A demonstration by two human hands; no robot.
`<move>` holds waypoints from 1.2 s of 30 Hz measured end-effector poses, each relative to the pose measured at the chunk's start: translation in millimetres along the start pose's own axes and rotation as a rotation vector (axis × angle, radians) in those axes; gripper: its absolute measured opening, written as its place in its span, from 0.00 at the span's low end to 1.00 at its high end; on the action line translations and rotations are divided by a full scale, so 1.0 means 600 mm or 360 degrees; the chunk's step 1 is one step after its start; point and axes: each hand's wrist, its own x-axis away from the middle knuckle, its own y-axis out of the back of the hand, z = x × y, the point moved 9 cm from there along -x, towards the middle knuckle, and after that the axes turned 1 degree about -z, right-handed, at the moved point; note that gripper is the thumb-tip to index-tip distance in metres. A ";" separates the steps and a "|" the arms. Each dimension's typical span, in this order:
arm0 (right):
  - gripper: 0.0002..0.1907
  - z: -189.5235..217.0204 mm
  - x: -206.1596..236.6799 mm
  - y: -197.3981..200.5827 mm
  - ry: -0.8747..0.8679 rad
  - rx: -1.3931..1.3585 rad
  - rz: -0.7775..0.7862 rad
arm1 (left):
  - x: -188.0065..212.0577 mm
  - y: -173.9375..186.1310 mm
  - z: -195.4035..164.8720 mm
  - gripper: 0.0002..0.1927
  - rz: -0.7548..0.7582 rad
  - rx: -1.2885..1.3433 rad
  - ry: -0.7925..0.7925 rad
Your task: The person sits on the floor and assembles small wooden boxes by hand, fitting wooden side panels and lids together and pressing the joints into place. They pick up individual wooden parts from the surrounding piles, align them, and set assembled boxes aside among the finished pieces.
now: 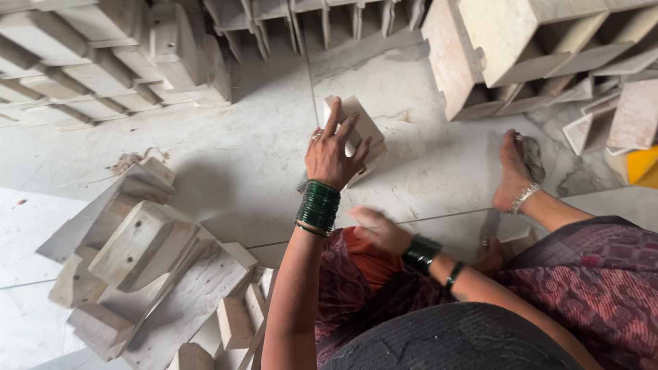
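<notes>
My left hand (334,154), with green bangles on the wrist, grips a pale wooden block piece (356,127) and holds it over the marble floor. My right hand (379,229) is blurred and low, near my lap, above an orange cloth (367,260); I cannot tell whether it holds anything. My bare foot (514,175) with an anklet rests on the floor at the right.
A heap of cut wooden pieces (144,260) lies at the lower left. Stacked wooden frames (103,62) line the far left, and more stacks (521,48) stand at the far right. A yellow object (643,164) shows at the right edge.
</notes>
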 end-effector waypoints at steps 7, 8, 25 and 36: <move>0.29 -0.132 0.043 -0.028 -0.0623 0.0412 0.0397 | 0.027 0.012 -0.001 0.25 -0.0132 0.0058 0.0044; 0.28 -0.145 0.057 0.101 -0.0799 0.0411 0.0028 | 0.027 0.010 0.000 0.25 -0.0124 0.0070 0.0038; 0.18 0.140 0.164 -0.065 0.0564 0.0804 0.0519 | 0.016 -0.011 0.012 0.27 -0.0130 0.0217 -0.0060; 0.05 0.187 0.085 -0.055 0.0585 0.0723 0.0156 | -0.007 -0.016 0.024 0.33 0.0393 0.0116 0.0118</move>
